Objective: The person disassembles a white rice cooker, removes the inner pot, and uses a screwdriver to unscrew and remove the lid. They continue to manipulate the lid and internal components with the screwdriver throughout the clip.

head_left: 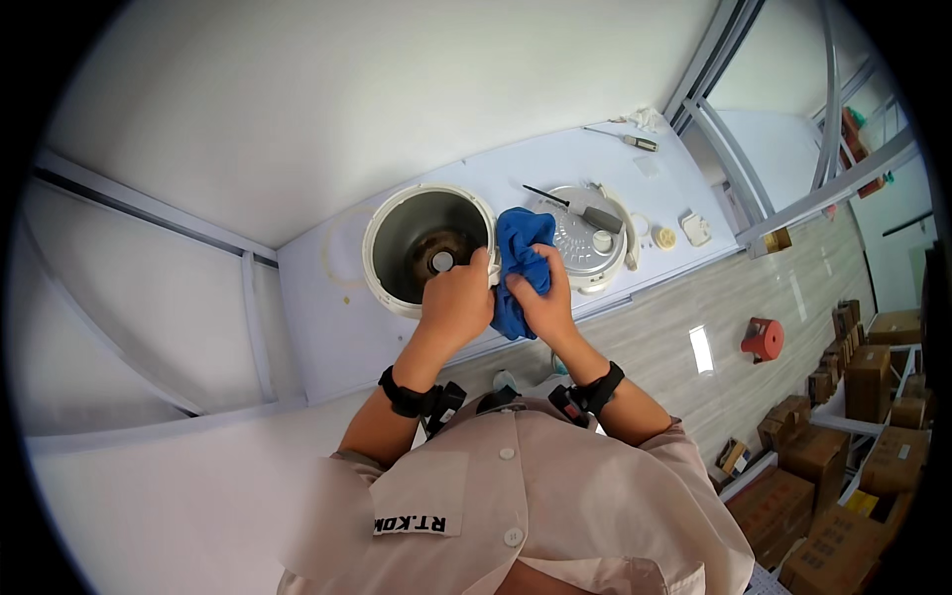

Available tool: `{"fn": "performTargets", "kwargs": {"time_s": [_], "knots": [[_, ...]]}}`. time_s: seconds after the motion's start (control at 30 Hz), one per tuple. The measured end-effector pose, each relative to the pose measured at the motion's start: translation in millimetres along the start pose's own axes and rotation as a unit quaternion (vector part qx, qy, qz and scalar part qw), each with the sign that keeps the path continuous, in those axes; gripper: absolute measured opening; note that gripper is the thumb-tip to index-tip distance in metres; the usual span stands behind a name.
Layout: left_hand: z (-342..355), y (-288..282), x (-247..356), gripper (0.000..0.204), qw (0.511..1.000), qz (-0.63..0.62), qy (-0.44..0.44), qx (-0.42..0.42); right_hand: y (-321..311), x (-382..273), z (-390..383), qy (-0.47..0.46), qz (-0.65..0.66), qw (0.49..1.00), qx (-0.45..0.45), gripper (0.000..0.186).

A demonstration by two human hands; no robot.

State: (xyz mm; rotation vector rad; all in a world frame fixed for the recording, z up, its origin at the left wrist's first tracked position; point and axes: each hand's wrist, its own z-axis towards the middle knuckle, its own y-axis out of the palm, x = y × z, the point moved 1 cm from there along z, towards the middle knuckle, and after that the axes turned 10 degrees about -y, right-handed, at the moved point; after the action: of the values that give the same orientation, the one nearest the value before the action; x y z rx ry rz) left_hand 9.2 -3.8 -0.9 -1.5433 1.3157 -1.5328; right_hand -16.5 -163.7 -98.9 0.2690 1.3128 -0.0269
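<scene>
An opened rice cooker body [375,266], cream-rimmed with a dark grey inside and a brown-stained bottom, stands on the white table. My left hand [456,302] is closed at its right front rim, fingers curled over the edge. Bunched in my right hand [551,302] is a blue cloth [520,243], pressed close against the cooker's right side. The cloth hides part of that side. Right of it lies the cooker's lid [575,248], its round perforated metal face upward. A screwdriver [595,215] with a grey handle rests across the lid.
A second screwdriver [635,142] lies at the table's far right, by crumpled white material [647,120]. A round yellowish part [663,237] and a small white part [695,228] sit near the right edge. A red stool [763,339] and cardboard boxes [813,456] occupy the floor side.
</scene>
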Motion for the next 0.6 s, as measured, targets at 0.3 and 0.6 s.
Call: {"fn": "performTargets", "kwargs": {"time_s": [0.3, 0.6], "knots": [[-2, -5, -3, 0.047, 1.0, -0.001, -0.002, 0.0, 4, -18, 12, -0.002, -0.047, 0.999, -0.009, 0.039], [-6, -11, 7, 0.07, 0.997, -0.047, 0.005, 0.06, -25, -64, 24, -0.099, -0.181, 0.975, -0.088, 0.049]]}}
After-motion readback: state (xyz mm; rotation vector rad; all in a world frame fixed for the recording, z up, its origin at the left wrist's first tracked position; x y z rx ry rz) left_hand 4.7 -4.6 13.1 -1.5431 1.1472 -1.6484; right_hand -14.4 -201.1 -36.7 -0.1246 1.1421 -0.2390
